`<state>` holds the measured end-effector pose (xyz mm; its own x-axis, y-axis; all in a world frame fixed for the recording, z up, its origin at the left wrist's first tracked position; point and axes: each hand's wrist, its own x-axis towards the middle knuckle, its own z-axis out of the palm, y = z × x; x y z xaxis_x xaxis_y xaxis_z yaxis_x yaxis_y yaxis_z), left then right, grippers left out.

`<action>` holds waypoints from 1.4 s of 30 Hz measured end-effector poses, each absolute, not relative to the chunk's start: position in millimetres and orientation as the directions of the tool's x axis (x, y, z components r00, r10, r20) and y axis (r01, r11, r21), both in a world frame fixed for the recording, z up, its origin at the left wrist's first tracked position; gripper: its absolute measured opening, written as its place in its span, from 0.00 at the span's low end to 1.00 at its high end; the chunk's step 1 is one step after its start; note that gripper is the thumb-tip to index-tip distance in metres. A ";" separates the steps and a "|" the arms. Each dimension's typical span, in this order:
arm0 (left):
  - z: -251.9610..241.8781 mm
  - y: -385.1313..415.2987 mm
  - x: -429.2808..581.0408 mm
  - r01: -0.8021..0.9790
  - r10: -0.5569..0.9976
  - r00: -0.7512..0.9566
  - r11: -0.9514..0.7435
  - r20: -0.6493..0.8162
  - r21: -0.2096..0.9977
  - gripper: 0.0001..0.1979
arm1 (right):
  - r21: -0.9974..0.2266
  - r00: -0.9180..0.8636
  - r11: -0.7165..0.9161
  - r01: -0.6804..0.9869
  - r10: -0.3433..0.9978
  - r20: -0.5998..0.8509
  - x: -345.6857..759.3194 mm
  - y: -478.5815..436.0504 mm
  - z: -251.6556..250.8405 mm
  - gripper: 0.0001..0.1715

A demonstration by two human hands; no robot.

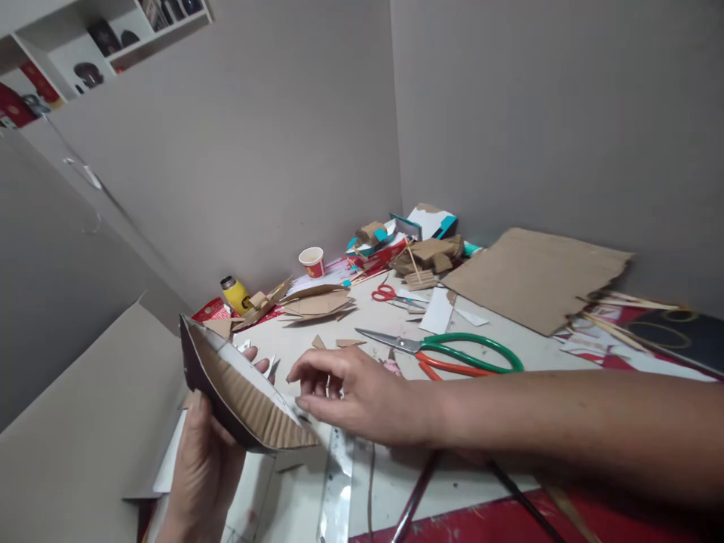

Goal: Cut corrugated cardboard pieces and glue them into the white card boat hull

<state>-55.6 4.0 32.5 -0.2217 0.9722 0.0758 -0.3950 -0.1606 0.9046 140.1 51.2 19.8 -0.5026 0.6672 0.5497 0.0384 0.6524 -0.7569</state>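
Note:
My left hand (207, 452) is wrapped round a boat-shaped cardboard piece (243, 392), raised above the table and tilted. Its outside is dark, its inside shows ribbed brown cardboard, and a white strip runs along one side. My right hand (354, 388) hovers just right of the piece, its fingers curved and the thumb apart from the index finger; nothing shows between them. Behind the right hand lie large scissors (418, 345) with green and orange handles. Beneath the hands is a clear ruler (337, 490).
Small red-handled scissors (385, 292), a paper cup (312, 262) and a yellow bottle (235, 295) stand or lie farther back. A large cardboard sheet (537, 275) lies at right, near wooden sticks (616, 332). Cut cardboard pieces (320, 302) and scraps are scattered about. A wall shelf (62, 49) hangs upper left.

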 end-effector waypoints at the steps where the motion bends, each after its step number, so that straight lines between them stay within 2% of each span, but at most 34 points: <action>1: 34.9 4.8 -55.9 -0.410 0.970 -0.235 -0.162 0.067 0.898 0.25 | -0.735 -0.526 0.677 0.035 0.638 0.562 141.4 49.4 20.3 0.10; 4: 40.7 4.6 -54.2 -0.436 0.959 -0.281 -0.173 0.049 0.883 0.26 | -0.623 -0.610 0.780 0.058 0.522 0.596 147.5 43.3 22.2 0.16; 7: 43.3 3.8 -52.6 -0.462 0.946 -0.325 -0.179 0.022 0.869 0.26 | -0.430 -0.689 0.898 0.095 0.372 0.623 154.2 39.4 22.9 0.26; 8: 43.2 4.0 -52.5 -0.471 0.946 -0.325 -0.173 0.013 0.865 0.26 | -0.345 -0.710 0.932 0.108 0.316 0.629 155.7 38.9 22.6 0.25; 11: 40.2 6.2 -53.6 -0.482 0.955 -0.295 -0.145 -0.004 0.864 0.26 | -0.107 -0.742 0.985 0.134 0.171 0.649 156.6 39.4 19.6 0.13; 13: 37.3 8.5 -55.7 -0.486 0.960 -0.280 -0.137 -0.005 0.863 0.26 | -0.036 -0.731 0.992 0.121 0.113 0.672 155.7 40.2 16.4 0.11; 18: 32.8 13.7 -62.2 -0.569 0.959 -0.280 -0.127 -0.046 0.812 0.24 | -0.064 -0.633 0.993 0.104 0.116 0.765 154.3 40.9 8.6 0.14; 22: 31.1 13.7 -62.9 -0.612 0.969 -0.244 -0.114 -0.049 0.782 0.26 | -0.104 -0.643 0.989 0.105 0.147 0.752 151.8 42.1 5.6 0.15; 25: 28.0 11.9 -63.7 -0.648 0.987 -0.159 -0.087 -0.023 0.757 0.26 | -0.079 -0.698 0.992 0.100 0.127 0.705 149.0 43.2 4.4 0.15; 29: 20.6 12.3 -69.7 -0.689 0.999 -0.023 -0.040 0.034 0.724 0.24 | -0.096 -0.695 0.993 0.064 0.113 0.710 146.2 43.8 3.4 0.17; 35: 10.9 16.7 -77.1 -0.652 0.985 0.114 -0.026 0.132 0.757 0.25 | -0.156 -0.685 0.988 -0.001 0.113 0.720 146.1 45.9 2.4 0.14; 37: 11.8 18.2 -78.9 -0.647 0.990 0.101 -0.006 0.094 0.763 0.24 | -0.136 -0.656 0.991 -0.015 0.093 0.749 149.0 45.2 3.5 0.14; 40: 16.2 22.3 -81.7 -0.646 0.998 0.019 0.056 -0.058 0.761 0.20 | -0.113 -0.547 0.991 -0.068 0.058 0.835 155.7 41.2 8.4 0.13; 42: 17.5 26.2 -82.9 -0.638 0.987 -0.050 0.084 -0.151 0.766 0.19 | -0.171 -0.479 0.977 -0.126 0.091 0.873 160.0 37.4 14.0 0.12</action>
<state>-82.9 26.2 17.5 -0.0503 0.9873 -0.1505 -0.6377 0.0843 0.7656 160.0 37.4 14.0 -0.4785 0.0907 0.8734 -0.1264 0.9772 -0.1707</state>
